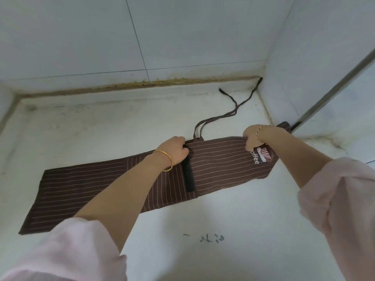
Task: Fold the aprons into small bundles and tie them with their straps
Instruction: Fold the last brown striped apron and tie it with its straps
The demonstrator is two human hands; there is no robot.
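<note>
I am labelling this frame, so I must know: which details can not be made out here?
- Logo word, head view: its first letter is covered by the right hand.
- Striped apron, head view: its right end is hidden behind the right forearm.
- Dark marks on the countertop, head view: too small and blurred to read.

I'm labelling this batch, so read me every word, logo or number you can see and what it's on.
"offee": white letters on the brown striped apron, beside a cup logo; the word's start is hidden under the right hand.
On the white counter, dark marks: too smudged to read.
No other text shows.
</note>
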